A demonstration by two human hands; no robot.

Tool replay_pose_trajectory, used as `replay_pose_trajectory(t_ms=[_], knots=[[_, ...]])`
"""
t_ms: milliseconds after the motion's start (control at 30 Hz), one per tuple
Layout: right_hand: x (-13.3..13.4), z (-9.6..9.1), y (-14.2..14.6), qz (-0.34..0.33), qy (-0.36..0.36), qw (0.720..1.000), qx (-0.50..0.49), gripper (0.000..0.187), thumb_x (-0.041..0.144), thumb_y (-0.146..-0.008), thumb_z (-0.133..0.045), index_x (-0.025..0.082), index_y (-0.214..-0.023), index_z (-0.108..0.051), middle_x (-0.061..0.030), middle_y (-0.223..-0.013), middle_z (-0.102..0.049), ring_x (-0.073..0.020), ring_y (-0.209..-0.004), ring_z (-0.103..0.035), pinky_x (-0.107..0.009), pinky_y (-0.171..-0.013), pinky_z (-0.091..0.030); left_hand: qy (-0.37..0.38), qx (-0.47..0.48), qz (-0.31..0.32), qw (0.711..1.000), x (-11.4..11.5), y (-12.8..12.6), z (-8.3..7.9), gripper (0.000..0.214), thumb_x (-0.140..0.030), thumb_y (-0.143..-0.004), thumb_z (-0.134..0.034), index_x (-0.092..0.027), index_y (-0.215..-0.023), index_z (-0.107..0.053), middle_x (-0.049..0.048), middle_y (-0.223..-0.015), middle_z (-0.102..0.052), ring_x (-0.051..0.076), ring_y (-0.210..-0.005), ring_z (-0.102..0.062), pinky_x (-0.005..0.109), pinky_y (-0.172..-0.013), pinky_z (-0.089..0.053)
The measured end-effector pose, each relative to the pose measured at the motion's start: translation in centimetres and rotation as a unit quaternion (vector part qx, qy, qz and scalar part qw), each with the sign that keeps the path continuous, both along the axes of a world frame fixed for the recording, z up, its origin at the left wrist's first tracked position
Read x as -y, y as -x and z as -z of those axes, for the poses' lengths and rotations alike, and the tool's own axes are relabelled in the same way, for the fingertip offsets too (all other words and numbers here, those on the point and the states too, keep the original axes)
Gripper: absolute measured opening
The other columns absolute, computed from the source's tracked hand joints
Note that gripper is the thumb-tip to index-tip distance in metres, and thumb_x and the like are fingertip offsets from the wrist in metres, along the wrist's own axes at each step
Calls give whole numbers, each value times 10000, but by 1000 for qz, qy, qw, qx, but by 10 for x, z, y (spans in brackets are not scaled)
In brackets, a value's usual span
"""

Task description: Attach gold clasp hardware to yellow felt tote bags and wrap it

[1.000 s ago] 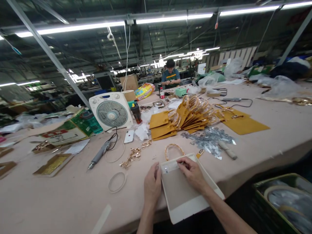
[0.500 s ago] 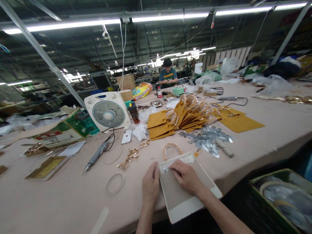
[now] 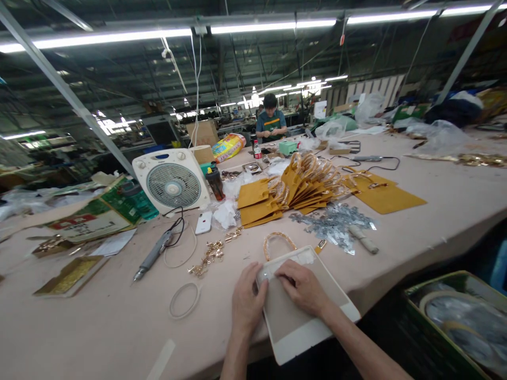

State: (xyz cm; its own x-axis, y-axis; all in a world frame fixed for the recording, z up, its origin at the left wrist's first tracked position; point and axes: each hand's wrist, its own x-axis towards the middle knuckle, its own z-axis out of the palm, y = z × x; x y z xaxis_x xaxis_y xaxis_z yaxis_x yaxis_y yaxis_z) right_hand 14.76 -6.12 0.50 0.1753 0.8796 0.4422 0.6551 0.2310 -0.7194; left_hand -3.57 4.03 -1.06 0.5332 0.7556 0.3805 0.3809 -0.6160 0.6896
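Observation:
A flat white-framed grey panel [image 3: 301, 327] lies at the near table edge, a woven loop handle [image 3: 278, 240] showing behind it. My left hand [image 3: 247, 303] rests on the panel's left top corner, thumb over the edge. My right hand [image 3: 303, 287] lies on the panel's upper part, fingers curled and pressing on a small clear piece [image 3: 266, 275] near that corner. Both hands touch the panel; what the fingertips pinch is too small to name.
A white box fan [image 3: 173, 182], phone [image 3: 204, 222], electric screwdriver [image 3: 152, 256], gold clasps [image 3: 209, 256], white ring [image 3: 184, 301], mustard bags stack [image 3: 293, 192], silver metal bits [image 3: 335, 224]. Another person [image 3: 270, 122] works at the table's far end. Green bin [image 3: 455, 316] at right.
My right hand has slid left along the panel's top toward the left corner. My left thumb has come over the panel's edge. The view drifted slightly.

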Motion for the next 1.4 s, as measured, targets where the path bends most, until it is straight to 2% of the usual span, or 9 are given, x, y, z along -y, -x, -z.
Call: replay_pose_trajectory(t_ms=[433, 700, 867, 1067, 1233, 1400], knots=[[1, -5, 1, 4, 4, 1000, -4, 226, 99, -947, -552, 244, -1009, -715, -34, -967, -702, -211, -936, -666, -331, -853, -512, 48, 18, -3, 999, 1, -2, -4, 340, -316, -1006, -516, -257, -1289, -696, 81, -1382, -664, 241, -1322, -597, 473, -1161, -475], [1, -6, 1, 5, 7, 1000, 2, 225, 92, -933, -559, 239, -1000, -715, -30, -959, -698, -207, -931, -662, -320, -839, -499, 55, 22, -6, 998, 2, -4, -8, 305, -305, -994, -522, -252, -1238, -697, 69, -1302, -696, 231, -1226, -644, 417, -1083, -521], [2, -6, 1, 4, 9, 1000, 3, 219, 95, -938, -557, 236, -1003, -711, -34, -966, -695, -207, -937, -658, -323, -842, -498, 58, 14, -12, 998, 1, -6, -8, 301, -321, -1013, -488, -244, -1226, -685, 75, -1272, -704, 238, -1188, -648, 430, -1063, -515], [2, -5, 1, 4, 11, 1000, 3, 245, 94, -933, -551, 249, -1025, -717, -37, -989, -702, -212, -947, -661, -330, -861, -511, 45, -8, -54, 998, 5, -10, -11, 310, -377, -987, -528, -234, -1208, -691, 77, -1183, -731, 241, -980, -694, 417, -924, -564], [3, -7, 2, 7, -2, 1000, 5, 282, 83, -901, -559, 262, -1043, -725, -30, -996, -715, -206, -952, -672, -310, -849, -519, 54, -14, -63, 996, 2, -10, -8, 373, -486, -968, -526, -245, -1193, -702, 70, -1178, -740, 260, -974, -703, 434, -924, -572], [0, -6, 0, 20, -13, 999, 23, 279, 89, -876, -585, 263, -1033, -736, -22, -1005, -730, -200, -960, -680, -284, -845, -521, 79, -38, -57, 995, -13, -9, 3, 479, -614, -896, -545, -270, -1187, -706, 41, -1154, -754, 268, -941, -720, 430, -896, -595]])
